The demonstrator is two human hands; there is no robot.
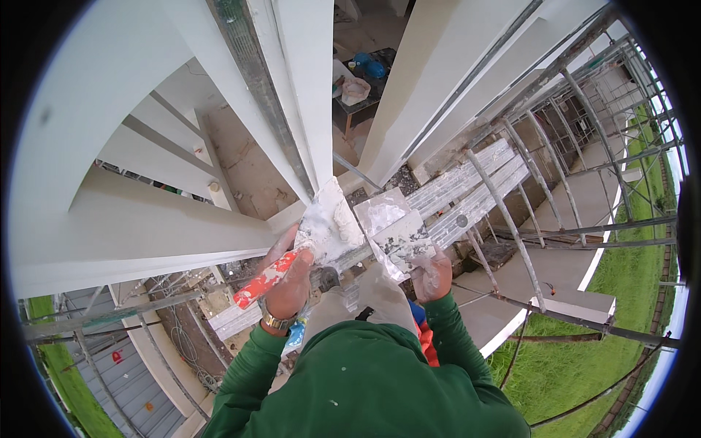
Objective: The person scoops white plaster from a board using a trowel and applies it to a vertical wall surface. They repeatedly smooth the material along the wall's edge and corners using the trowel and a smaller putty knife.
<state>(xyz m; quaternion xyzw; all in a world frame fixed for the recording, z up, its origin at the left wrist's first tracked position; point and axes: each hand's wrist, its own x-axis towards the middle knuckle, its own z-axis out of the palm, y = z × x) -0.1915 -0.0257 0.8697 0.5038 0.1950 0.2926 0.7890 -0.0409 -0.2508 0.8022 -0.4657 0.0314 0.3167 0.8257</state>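
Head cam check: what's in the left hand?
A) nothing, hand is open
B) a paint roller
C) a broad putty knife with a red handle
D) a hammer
C: the left hand is closed around the red handle of a putty knife whose wide blade is smeared with white filler, while the right hand holds a flat plaster-coated board beside it.

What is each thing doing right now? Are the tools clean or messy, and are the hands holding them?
Left hand: closed around the red handle.
Trowel: held, blade coated in white plaster, against the white column.
Right hand: gripping the plaster board from below.
Plaster board: held roughly flat, smeared with white plaster.
Scaffold planks: lying flat, splashed white.
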